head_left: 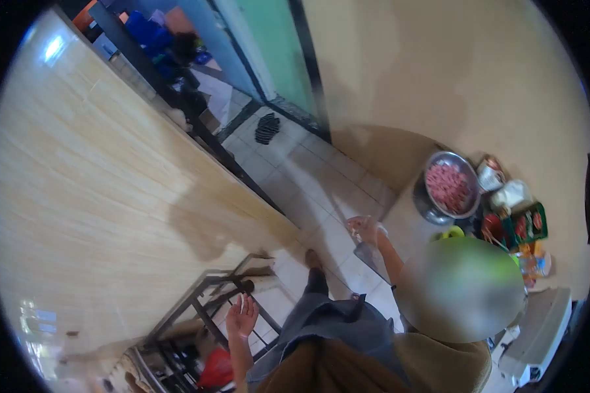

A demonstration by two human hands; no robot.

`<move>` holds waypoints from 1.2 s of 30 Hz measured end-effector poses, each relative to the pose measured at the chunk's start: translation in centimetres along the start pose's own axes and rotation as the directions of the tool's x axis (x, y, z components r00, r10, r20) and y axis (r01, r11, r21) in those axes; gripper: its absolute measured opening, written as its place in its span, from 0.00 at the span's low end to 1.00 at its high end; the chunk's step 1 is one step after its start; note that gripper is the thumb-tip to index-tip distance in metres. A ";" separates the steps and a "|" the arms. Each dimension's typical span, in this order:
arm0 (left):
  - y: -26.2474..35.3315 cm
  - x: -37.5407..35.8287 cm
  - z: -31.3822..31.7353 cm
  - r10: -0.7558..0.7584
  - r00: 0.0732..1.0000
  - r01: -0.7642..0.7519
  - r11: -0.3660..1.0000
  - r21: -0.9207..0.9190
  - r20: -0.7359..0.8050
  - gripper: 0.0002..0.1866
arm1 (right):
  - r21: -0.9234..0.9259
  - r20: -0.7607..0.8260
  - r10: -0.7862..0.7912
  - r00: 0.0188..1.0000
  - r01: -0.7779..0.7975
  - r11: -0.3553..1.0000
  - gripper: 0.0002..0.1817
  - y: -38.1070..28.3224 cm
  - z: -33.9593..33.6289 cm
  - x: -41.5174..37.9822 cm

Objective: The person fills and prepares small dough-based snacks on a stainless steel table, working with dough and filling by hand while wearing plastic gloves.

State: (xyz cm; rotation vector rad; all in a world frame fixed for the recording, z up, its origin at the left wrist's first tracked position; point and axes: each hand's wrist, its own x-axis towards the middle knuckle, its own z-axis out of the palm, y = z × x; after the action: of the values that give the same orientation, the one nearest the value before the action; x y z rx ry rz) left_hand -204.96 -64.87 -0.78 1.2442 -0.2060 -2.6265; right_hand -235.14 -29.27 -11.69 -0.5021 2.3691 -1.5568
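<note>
My left hand (242,316) is raised palm up beside a black metal frame (205,308), its fingers apart and nothing in it. Farther forward, over the tiled floor, my right hand (364,229) has its fingers curled around something too small to make out. Clear plastic (370,255) hangs at that hand and wrist. To its right, a metal bowl (431,208) holds pink pieces (447,187). A large blurred round area (462,288) covers part of the right forearm's surroundings; what it is cannot be made out.
Beyond the bowl stand a white bag (511,194), a green and red package (530,223) and bottles. A pale machine (537,334) is at the lower right. A striped dark cloth (267,128) lies by the doorway. A red object (216,368) sits inside the frame.
</note>
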 end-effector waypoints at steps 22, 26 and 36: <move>3.7 32.6 15.6 0.029 0.884 0.037 0.991 0.131 -0.466 0.21 | -0.323 0.213 0.321 0.923 -0.244 0.915 0.17 23.9 -6.7 40.6; 0.5 37.6 23.4 0.054 0.906 -0.163 0.960 -0.229 -0.421 0.22 | -0.725 0.236 0.198 0.951 0.036 0.688 0.17 12.7 -7.5 66.7; 4.2 54.1 40.6 0.137 0.971 -0.227 0.282 -0.932 -0.195 0.23 | 0.330 0.811 -0.066 0.581 -0.362 0.872 0.15 -2.3 14.1 99.8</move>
State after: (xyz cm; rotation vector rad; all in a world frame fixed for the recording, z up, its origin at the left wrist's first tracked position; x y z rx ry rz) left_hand -269.12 -81.93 -14.52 0.7396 1.0569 -1.8054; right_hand -319.57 -83.95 -17.87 -0.6755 1.2397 -1.3270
